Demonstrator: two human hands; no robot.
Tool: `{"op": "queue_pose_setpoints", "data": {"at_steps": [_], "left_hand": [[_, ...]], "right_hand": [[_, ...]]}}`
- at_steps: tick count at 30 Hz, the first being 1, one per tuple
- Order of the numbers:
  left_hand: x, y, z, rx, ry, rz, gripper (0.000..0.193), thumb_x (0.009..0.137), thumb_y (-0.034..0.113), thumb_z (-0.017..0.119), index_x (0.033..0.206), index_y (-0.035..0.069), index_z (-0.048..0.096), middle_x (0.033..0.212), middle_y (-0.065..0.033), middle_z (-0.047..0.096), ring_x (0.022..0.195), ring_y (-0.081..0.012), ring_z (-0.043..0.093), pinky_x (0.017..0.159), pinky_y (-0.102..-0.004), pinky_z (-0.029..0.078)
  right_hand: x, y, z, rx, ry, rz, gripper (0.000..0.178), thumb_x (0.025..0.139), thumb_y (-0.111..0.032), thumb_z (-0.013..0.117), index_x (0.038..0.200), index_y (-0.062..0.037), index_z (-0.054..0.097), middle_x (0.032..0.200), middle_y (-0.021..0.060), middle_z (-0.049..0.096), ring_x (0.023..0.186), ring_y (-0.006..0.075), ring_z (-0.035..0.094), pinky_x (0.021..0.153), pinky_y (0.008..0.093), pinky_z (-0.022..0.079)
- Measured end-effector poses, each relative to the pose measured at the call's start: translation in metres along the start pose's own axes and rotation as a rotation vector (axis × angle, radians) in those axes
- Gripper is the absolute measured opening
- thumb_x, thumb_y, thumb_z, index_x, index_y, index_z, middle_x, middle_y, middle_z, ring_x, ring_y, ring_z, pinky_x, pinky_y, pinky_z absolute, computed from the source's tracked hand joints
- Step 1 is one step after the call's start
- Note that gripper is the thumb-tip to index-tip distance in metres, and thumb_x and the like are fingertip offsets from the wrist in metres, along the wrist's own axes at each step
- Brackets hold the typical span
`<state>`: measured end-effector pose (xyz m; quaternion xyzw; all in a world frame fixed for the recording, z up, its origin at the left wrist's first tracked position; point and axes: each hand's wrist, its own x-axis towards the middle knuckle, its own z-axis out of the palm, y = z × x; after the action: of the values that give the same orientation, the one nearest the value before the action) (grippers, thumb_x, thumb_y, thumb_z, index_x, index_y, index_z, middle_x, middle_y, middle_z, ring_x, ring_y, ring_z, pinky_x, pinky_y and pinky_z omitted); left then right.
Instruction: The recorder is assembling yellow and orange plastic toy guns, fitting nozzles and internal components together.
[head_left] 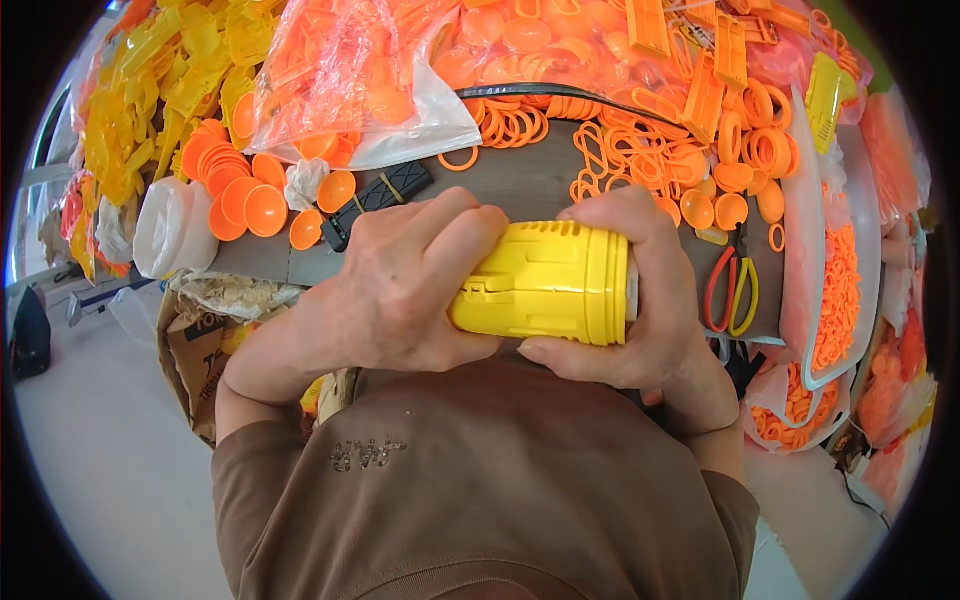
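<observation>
A yellow plastic cylindrical housing (545,285), with ribs, slots and a stepped rim at its right end, lies sideways between my hands in front of my chest. My left hand (410,275) wraps round its left end, fingers over the top and thumb below. My right hand (655,300) grips the rimmed right end between thumb and fingers, with a pale edge showing there. Just beyond my left hand, a black strip-like part (378,200) rests on the grey table (500,180). Scissors (735,290) with one red and one yellow handle lie right of my right hand.
Orange round caps (265,210) and orange rings (515,122) spread across the table's far side, before a clear bag (370,80) of orange parts. Yellow parts (150,110) heap at far left near a white tub (172,228). A clear bin (838,300) of small orange pieces stands right.
</observation>
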<state>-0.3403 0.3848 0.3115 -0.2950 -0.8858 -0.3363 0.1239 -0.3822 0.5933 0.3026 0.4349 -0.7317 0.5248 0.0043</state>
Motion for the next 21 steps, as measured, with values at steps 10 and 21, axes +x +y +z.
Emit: {"op": "queue_pose_setpoints", "data": {"at_steps": [10, 21], "left_hand": [[0.01, -0.018, -0.015, -0.065, 0.253, 0.121, 0.058, 0.065, 0.023, 0.078, 0.11, -0.005, 0.053, 0.093, -0.017, 0.059, 0.076, -0.0283, 0.058, 0.068, -0.0364, 0.048], [-0.001, -0.023, 0.002, -0.661, 0.688, -0.119, 0.061, 0.096, 0.048, 0.034, 0.092, -0.007, 0.06, 0.089, -0.0193, 0.061, 0.078, -0.0236, 0.058, 0.07, -0.0308, 0.046]], "right_hand": [[0.002, 0.014, 0.002, -0.022, 0.145, -0.176, 0.077, 0.06, -0.022, 0.083, 0.118, 0.003, 0.039, 0.104, 0.0193, 0.051, 0.088, 0.0246, 0.054, 0.075, 0.0347, 0.046], [0.012, -0.004, 0.037, -0.031, 0.448, -0.276, 0.081, 0.059, -0.026, 0.086, 0.117, 0.0038, 0.037, 0.104, 0.0185, 0.049, 0.091, 0.0274, 0.051, 0.075, 0.0342, 0.045]]}}
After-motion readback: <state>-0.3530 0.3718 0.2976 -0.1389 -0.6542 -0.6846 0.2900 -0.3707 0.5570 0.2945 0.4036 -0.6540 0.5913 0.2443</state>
